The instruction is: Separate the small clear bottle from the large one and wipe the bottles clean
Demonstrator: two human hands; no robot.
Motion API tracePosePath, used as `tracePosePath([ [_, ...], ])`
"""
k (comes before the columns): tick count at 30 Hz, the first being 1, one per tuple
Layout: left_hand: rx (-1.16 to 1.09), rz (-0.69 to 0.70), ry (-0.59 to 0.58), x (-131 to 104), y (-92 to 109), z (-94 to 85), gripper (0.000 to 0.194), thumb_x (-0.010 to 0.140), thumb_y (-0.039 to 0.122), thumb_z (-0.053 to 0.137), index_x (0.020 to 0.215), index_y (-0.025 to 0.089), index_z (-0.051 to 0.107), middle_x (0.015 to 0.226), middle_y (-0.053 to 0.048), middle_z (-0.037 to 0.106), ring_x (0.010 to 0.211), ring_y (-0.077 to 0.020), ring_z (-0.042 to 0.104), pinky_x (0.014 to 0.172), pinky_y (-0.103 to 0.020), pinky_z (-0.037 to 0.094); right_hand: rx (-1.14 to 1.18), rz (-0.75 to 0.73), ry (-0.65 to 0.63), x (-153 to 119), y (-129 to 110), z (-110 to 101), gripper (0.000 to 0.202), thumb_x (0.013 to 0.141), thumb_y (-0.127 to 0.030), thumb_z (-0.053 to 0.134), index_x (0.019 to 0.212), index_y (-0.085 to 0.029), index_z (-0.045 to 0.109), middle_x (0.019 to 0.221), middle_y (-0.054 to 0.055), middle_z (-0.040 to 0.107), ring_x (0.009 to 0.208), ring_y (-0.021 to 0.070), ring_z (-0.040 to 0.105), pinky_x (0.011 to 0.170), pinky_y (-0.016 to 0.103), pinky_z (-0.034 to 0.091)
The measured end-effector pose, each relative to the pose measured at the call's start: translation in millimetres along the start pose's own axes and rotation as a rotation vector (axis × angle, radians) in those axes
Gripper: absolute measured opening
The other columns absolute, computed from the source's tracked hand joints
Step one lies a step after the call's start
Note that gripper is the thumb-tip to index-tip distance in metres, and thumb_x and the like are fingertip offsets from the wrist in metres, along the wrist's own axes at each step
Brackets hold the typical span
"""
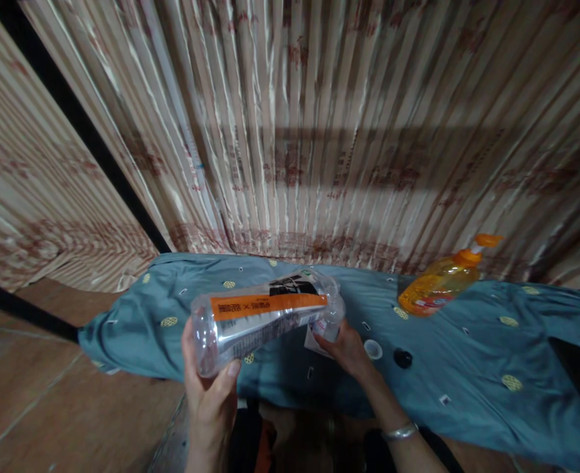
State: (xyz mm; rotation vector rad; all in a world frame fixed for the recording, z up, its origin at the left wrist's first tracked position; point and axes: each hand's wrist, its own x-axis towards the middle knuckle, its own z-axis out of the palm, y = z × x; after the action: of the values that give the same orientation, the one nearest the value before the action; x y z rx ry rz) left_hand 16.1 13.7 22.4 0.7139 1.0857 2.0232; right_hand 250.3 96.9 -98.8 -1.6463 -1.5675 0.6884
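A large clear plastic bottle (270,315) with an orange, black and silver label lies tilted nearly on its side above the teal cloth. My left hand (211,387) is wrapped round its base end at the left. At the bottle's neck end, my right hand (346,348) closes round a small clear container (330,322), which touches or nearly touches the neck. Behind that hand, a white card or paper (316,343) shows in part. A translucent round cap (373,349) and a black cap (402,358) lie on the cloth to the right.
An orange pump bottle (437,286) stands at the back right of the cloth-covered table (447,368). A dark flat object (578,371) lies at the right edge. Striped curtains (294,131) hang behind, with black poles (83,138) at the left.
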Motion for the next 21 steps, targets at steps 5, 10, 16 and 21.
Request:
tracePosePath([
  [5,0.011,0.011,0.007,0.2,-3.5,-3.1,0.094,0.063,0.039,0.093,0.15,0.03,0.059,0.15,-0.013,0.062,0.143,-0.0419,0.054,0.123,-0.065,0.033,-0.032,0.008,0.008,0.1,2.4,1.0,0.06,0.073,-0.036,0.078,0.128,-0.017,0.064,0.108,0.015,0.081,0.101,0.0357,0.079,0.088,0.046,0.063],
  [10,0.012,0.01,0.002,-0.3,-2.2,-2.2,0.095,0.062,0.04,0.093,0.15,0.029,0.059,0.148,-0.013,0.064,0.142,-0.0419,0.055,0.122,-0.063,0.035,-0.029,-0.01,0.013,0.0,5.4,2.5,0.058,0.074,-0.036,0.078,0.127,-0.017,0.064,0.108,0.016,0.081,0.101,0.0355,0.079,0.087,0.046,0.063],
  [16,0.02,-0.002,-0.018,-3.5,5.8,6.1,0.095,0.063,0.041,0.094,0.151,0.03,0.058,0.151,-0.013,0.062,0.144,-0.0412,0.054,0.123,-0.062,0.034,-0.036,0.0,-0.01,0.5,6.9,2.1,0.058,0.075,-0.039,0.076,0.127,-0.016,0.063,0.108,0.017,0.081,0.099,0.0352,0.079,0.086,0.046,0.062],
  [21,0.008,0.06,-0.046,1.7,-2.6,-3.3,0.09,0.065,0.037,0.093,0.149,0.031,0.061,0.152,-0.014,0.061,0.141,-0.0423,0.057,0.12,-0.064,0.038,-0.038,-0.007,-0.008,0.3,8.1,1.2,0.06,0.076,-0.042,0.075,0.13,-0.017,0.062,0.11,0.016,0.081,0.102,0.0349,0.079,0.088,0.046,0.062],
])
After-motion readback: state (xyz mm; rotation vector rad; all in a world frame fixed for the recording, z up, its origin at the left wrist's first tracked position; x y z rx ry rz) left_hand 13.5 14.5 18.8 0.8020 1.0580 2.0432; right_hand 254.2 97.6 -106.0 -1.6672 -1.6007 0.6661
